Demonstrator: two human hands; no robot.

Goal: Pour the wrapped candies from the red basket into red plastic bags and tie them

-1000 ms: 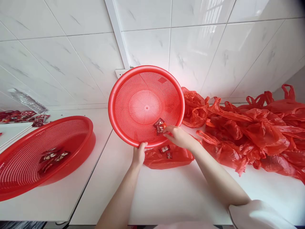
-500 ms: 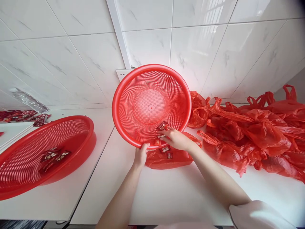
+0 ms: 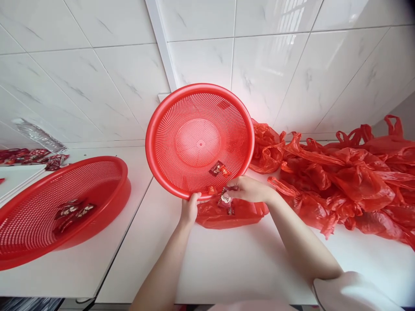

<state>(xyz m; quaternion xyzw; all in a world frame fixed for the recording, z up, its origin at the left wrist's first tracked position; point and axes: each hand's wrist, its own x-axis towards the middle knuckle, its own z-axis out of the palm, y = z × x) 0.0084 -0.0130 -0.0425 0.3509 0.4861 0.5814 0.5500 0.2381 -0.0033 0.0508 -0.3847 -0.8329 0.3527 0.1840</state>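
My left hand (image 3: 189,210) grips the lower rim of a round red perforated basket (image 3: 181,121), which is tilted up with its inside facing me. One wrapped candy (image 3: 219,169) clings to the mesh inside the basket. My right hand (image 3: 249,189) is at the basket's lower edge, its fingers pinching a small wrapped candy (image 3: 225,199) just above an open red plastic bag (image 3: 246,213) lying on the white table. A few more candies lie in that bag.
A second red basket (image 3: 106,168) with some candies sits on the table at the left. A heap of red plastic bags (image 3: 340,177) covers the right side. A plastic bottle (image 3: 37,135) and loose candies lie at the far left by the tiled wall.
My right hand came down from inside the basket to its lower rim, bringing candy toward the bag. The basket shifted slightly left and up.
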